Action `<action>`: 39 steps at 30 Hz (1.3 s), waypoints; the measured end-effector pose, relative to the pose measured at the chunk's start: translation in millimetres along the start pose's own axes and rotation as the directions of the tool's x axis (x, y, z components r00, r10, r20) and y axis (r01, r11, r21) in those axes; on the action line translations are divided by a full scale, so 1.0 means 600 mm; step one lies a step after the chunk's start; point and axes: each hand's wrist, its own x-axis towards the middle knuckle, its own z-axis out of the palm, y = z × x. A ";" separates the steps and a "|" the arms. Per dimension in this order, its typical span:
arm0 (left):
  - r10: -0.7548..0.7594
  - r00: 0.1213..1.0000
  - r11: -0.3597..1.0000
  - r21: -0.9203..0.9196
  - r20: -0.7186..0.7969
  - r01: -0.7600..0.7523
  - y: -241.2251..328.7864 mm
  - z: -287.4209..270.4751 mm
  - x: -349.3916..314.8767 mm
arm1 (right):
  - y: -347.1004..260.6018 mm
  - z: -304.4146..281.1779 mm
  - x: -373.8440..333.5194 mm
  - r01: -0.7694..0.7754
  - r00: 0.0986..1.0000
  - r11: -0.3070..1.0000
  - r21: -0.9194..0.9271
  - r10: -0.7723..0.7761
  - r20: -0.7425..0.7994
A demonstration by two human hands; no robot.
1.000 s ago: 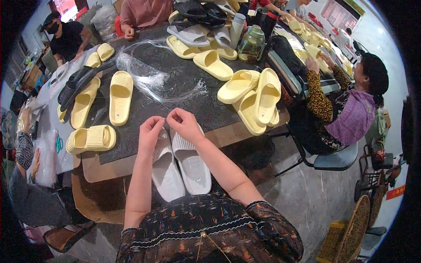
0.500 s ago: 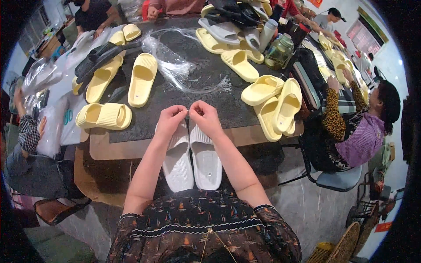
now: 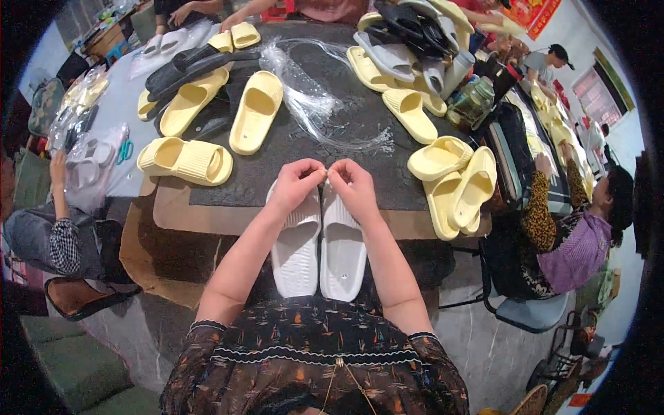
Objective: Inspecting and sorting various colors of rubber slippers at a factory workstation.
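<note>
A pair of white slippers, the left one (image 3: 296,261) and the right one (image 3: 344,256), lies side by side at the table's near edge, soles down, heels toward me. Over their toe ends, my left hand (image 3: 299,185) and my right hand (image 3: 353,187) meet with thumbs and forefingers pinched together. Whatever sits between the fingertips is too small to make out. My hands and wrists partly cover the slippers' straps. Beyond them, a bundle of clear thin plastic strands (image 3: 304,97) is spread on the dark mat (image 3: 346,166).
Yellow slippers (image 3: 185,160) lie at left, several with dark ones. More yellow slippers (image 3: 472,190) are stacked at right, below a mixed pile (image 3: 408,41) and a glass jar (image 3: 472,102). Teal scissors (image 3: 124,151) lie far left. A co-worker in purple (image 3: 574,252) sits at right.
My view has shifted, so the table's contents sit further right. Both hands stay pinched together over the white slippers. The co-worker at left has moved an arm.
</note>
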 end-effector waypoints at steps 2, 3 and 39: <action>-0.004 1.000 1.000 -0.014 0.003 0.004 0.000 -0.015 -0.003 | -0.034 0.002 -0.007 0.066 0.997 0.986 -0.151 -0.071 -0.023; 0.003 1.000 1.000 -0.014 -0.004 -0.003 0.004 -0.017 -0.004 | -0.048 -0.002 -0.012 0.074 0.997 0.986 -0.150 -0.078 -0.017; 0.514 0.745 0.579 0.813 -0.426 0.066 0.040 -0.486 -0.093 | -0.084 -0.189 -0.108 -0.099 0.958 0.589 -0.802 -0.162 -0.237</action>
